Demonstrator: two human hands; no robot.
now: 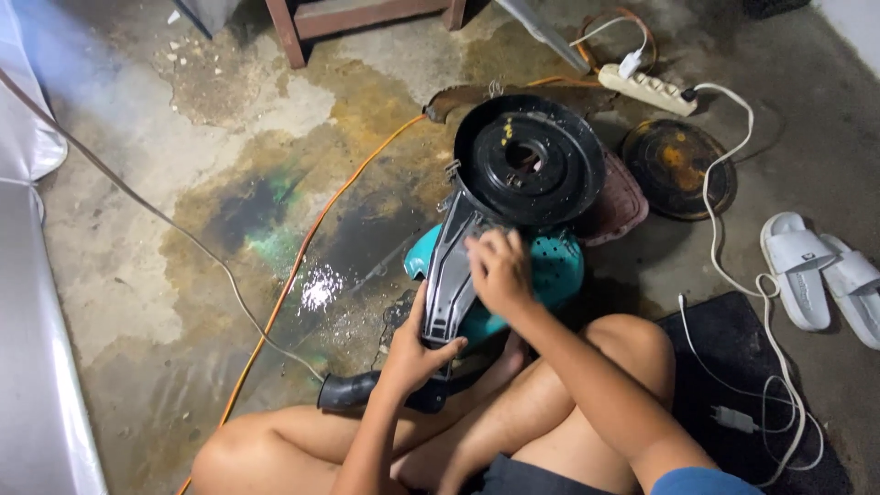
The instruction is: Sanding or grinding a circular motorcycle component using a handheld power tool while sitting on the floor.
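Both hands work on a black plastic housing [513,183] propped over a teal perforated stool [550,270] on the stained concrete floor [137,229]: the left hand [417,344] clasps the lower end of its grey-black arm, while the right hand [500,270] presses curled fingers onto the arm's upper part. Its round disc end tilts away from the person's crossed legs, with an orange cable [302,257], a white power strip [646,89], a rusty round plate [678,168] and white sandals [820,275] lying around it.

The seated person wears dark shorts and a blue short sleeve, with arms and legs bare.
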